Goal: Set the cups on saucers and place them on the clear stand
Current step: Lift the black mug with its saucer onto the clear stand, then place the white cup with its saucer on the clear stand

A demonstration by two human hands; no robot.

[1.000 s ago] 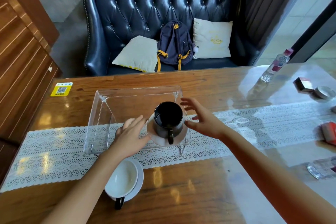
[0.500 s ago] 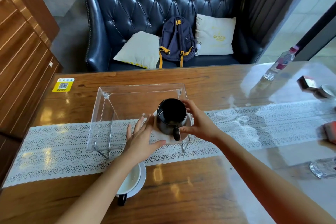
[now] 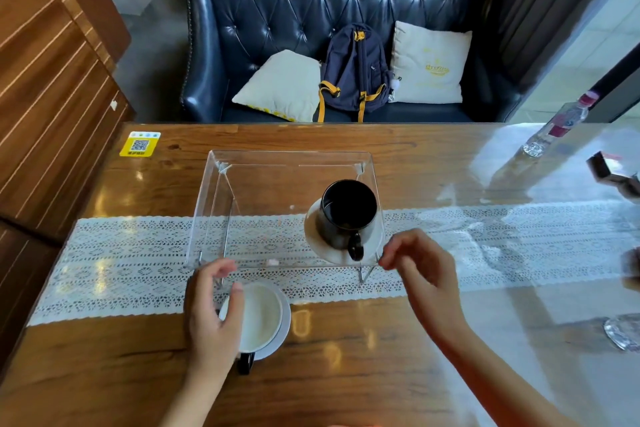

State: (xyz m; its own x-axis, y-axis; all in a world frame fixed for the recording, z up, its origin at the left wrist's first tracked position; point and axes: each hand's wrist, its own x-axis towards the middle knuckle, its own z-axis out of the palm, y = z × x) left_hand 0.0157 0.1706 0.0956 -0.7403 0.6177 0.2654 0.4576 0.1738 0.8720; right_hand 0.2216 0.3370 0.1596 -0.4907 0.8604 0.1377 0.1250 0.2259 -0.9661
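A black cup [image 3: 348, 215] sits on a white saucer [image 3: 318, 243] at the near right corner of the clear stand [image 3: 263, 191]. Its handle points toward me. A white cup [image 3: 260, 315] with a dark handle rests on a second saucer [image 3: 284, 326] on the table, just in front of the stand. My left hand [image 3: 214, 315] hovers over the white cup's left rim with its fingers curled; whether it touches the cup I cannot tell. My right hand [image 3: 420, 270] is just off the stand's near right corner, fingers loosely apart and holding nothing.
A white lace runner [image 3: 121, 253] crosses the wooden table under the stand. A water bottle [image 3: 554, 128], a small box [image 3: 609, 170] and a glass object [image 3: 623, 333] lie at the right. A yellow QR sticker [image 3: 140, 144] is at the far left. A leather sofa [image 3: 311, 10] faces me.
Both hands have let go of the black cup and saucer and pulled back toward me. The left hand now hangs over the white cup.
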